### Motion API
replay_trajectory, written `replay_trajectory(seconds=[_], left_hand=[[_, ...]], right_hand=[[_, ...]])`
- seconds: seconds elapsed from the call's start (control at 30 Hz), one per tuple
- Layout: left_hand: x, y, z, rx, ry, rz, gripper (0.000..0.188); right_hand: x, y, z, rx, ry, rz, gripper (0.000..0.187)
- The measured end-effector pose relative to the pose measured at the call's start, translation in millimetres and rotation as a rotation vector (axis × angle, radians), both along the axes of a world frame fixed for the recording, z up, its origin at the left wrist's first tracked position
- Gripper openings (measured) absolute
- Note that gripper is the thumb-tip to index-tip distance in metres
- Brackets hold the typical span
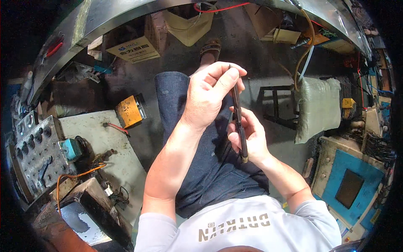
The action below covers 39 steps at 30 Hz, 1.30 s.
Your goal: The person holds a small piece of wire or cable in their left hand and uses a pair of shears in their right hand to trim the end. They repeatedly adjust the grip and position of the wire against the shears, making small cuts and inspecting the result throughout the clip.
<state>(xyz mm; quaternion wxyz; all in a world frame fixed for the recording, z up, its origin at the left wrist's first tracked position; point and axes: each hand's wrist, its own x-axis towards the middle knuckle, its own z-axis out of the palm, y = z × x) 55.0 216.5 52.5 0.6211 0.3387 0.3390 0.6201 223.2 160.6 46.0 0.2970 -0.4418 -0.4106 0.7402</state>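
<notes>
Rod point(237, 101), dark and slim, is in both my hands, over my lap, standing nearly lengthwise before me with its top leaning a little to my left. My left hand point(210, 92) is the farther one, its thumb and fingers together on the upper end in a pinch. My right hand point(256, 140) sits lower and nearer to me, thumb and fingers curled about the lower stretch, so I have it gripped at two places; the near end, brownish at its tip, points back toward my body. Beneath lie my dark blue jeans point(214, 182), with my pale grey shirt point(239, 229) below them and one shoe point(210, 47) on the floor beyond my left hand. On my left, a yellow box-shaped part point(129, 112) rests at the edge of a pale surface point(90, 126), and farther out stands a panel point(37, 147) of dark knobs, with a teal block point(71, 149) beside it and an orange cord point(77, 175) nearer me. On my right are a pale greenish sack point(320, 107) and, closer in, a blue-fronted cabinet point(357, 174). Ahead, a cardboard box point(134, 49) sits under a metal bench edge point(113, 22).
</notes>
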Motion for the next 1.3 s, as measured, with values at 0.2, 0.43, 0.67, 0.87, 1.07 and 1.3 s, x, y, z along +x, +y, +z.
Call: replay_trajectory(seconds=[0.2, 0.43, 0.67, 0.87, 1.07, 1.3], left_hand=[[-1, 1, 1, 0.006, -0.078, -0.012, 0.025], [-3, 1, 1, -0.022, -0.203, -0.038, 0.025], [-4, 0, 2, -0.031, -0.198, -0.021, 0.026], [-4, 0, 0, -0.027, -0.207, 0.004, 0.026], [-8, 2, -2, -0.009, -0.283, 0.040, 0.025], [-7, 4, -2, -0.057, -0.276, 0.166, 0.023]], right_hand=[[3, 1, 4, -0.091, 0.135, 0.032, 0.065], [4, 1, -1, -0.118, 0.184, 0.035, 0.068], [5, 2, -3, -0.124, 0.227, 0.053, 0.069], [4, 3, -1, -0.122, 0.213, 0.070, 0.065], [6, 0, -5, -0.142, 0.217, 0.107, 0.061], [13, -2, -6, -0.126, 0.232, 0.070, 0.062]])
